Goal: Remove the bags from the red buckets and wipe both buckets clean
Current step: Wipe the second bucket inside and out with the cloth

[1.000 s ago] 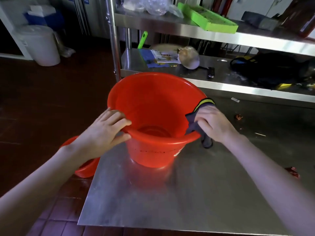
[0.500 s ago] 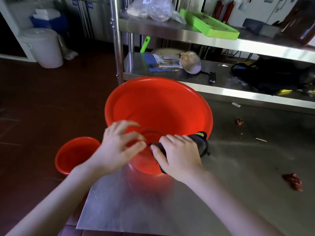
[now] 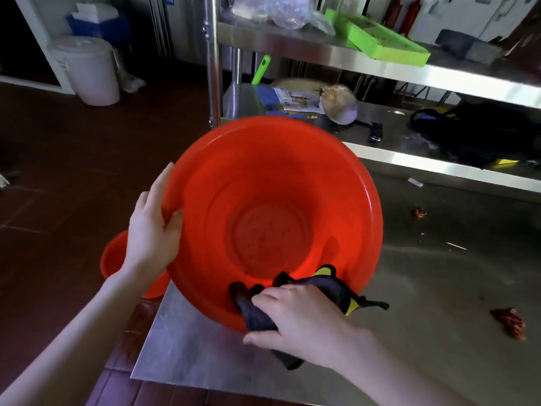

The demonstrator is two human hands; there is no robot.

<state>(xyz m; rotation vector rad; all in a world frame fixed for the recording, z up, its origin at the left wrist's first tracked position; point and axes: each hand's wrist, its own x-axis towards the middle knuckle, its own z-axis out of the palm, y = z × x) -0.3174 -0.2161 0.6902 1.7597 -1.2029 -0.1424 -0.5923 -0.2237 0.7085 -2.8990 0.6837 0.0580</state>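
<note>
Now you hold the big red bucket [image 3: 272,200] tipped toward you over the near left corner of the steel worktop [image 3: 424,288]. Its mouth faces you, and you see the round bottom, where some small dark specks sit. Whether the base rests on the worktop is hidden.

Your left hand [image 3: 152,230] grips the rim at 9 o'clock, with the thumb inside the wall and the fingers behind it on the outside. Your right hand [image 3: 298,320] is at 6 o'clock on the rim. Its fingers curl over a dark cloth [image 3: 336,291] with yellow edging and press it onto the rim. Part of the cloth lies inside the bucket and part hangs outside under your palm. The two hands are apart, each at its own place on the rim.

The second red bucket [image 3: 112,259] stands on the dark floor [image 3: 73,171] at 8 o'clock from the big one, mostly hidden behind your left hand.

At 3 o'clock two red scraps [image 3: 509,322] lie on the worktop, well apart. At 12 o'clock a steel shelf [image 3: 395,136] carries papers and a black bag [image 3: 474,133], and a green tray [image 3: 377,39] lies on the level above. A white bin [image 3: 90,71] stands at 10 o'clock.
</note>
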